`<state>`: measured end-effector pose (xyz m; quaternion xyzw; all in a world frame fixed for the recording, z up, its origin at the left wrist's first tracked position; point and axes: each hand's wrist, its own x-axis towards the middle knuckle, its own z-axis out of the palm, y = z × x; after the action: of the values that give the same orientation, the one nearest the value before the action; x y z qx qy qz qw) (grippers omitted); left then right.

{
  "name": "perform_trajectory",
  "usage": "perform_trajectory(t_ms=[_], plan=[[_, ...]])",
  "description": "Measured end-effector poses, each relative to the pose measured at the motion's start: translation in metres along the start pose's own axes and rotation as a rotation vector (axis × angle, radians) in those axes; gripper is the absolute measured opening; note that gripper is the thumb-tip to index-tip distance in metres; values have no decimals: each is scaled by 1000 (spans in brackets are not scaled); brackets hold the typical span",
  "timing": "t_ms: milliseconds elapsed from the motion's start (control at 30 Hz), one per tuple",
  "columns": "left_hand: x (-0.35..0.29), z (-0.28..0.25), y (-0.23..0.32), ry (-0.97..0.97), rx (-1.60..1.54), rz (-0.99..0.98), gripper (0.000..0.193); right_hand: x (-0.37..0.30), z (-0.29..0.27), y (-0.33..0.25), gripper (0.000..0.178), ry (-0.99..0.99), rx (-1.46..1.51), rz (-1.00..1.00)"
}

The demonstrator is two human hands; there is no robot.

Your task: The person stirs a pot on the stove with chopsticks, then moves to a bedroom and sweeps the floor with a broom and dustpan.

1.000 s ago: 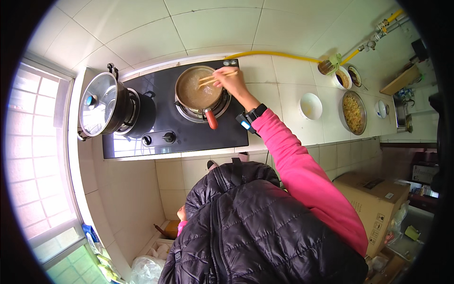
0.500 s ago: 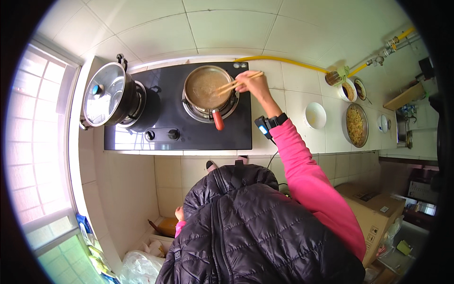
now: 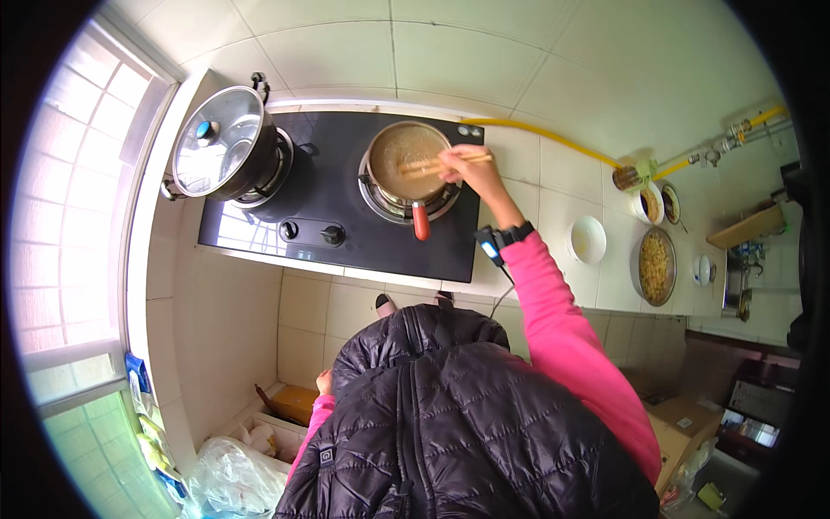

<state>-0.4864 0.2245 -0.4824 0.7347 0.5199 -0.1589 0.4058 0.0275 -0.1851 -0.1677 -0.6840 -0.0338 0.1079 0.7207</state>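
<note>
My right hand (image 3: 464,170) is closed around a pair of wooden chopsticks (image 3: 421,167). Their tips reach into the cloudy, light brown liquid of a small saucepan (image 3: 373,152), left of the middle. The pan sits on the right burner of a black glass gas hob (image 3: 320,186); its red handle (image 3: 421,221) points toward me and no hand touches it. A black band with a small lit device circles my right wrist. Low at my left side, beside the dark quilted jacket, is my left hand (image 3: 325,381); its fingers are too small and partly hidden to read.
A lidded pot (image 3: 226,143) stands on the left burner. Along the counter to the right are a white bowl (image 3: 587,240), a metal dish of yellowish food (image 3: 655,266) and smaller bowls (image 3: 648,205). A yellow gas hose (image 3: 553,134) runs along the wall. A cardboard box (image 3: 683,428) stands lower right.
The whole view has turned slightly, moving the hob and pan rightward in it. Within the pan, the chopstick tips have shifted left. My right hand now reaches over the pan's right rim.
</note>
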Motion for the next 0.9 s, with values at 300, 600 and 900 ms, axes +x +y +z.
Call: perform_trajectory(t_ms=[300,600,900], plan=[[-18,11,9,-68,-56,-100,42,11,-3,7,17,-100,1,36],[-55,5,59,209,-151,-315,49,16,1,8,17,-124,-16,48],[-24,12,34,115,-128,-377,23,13,4,2,17,12,-78,1]])
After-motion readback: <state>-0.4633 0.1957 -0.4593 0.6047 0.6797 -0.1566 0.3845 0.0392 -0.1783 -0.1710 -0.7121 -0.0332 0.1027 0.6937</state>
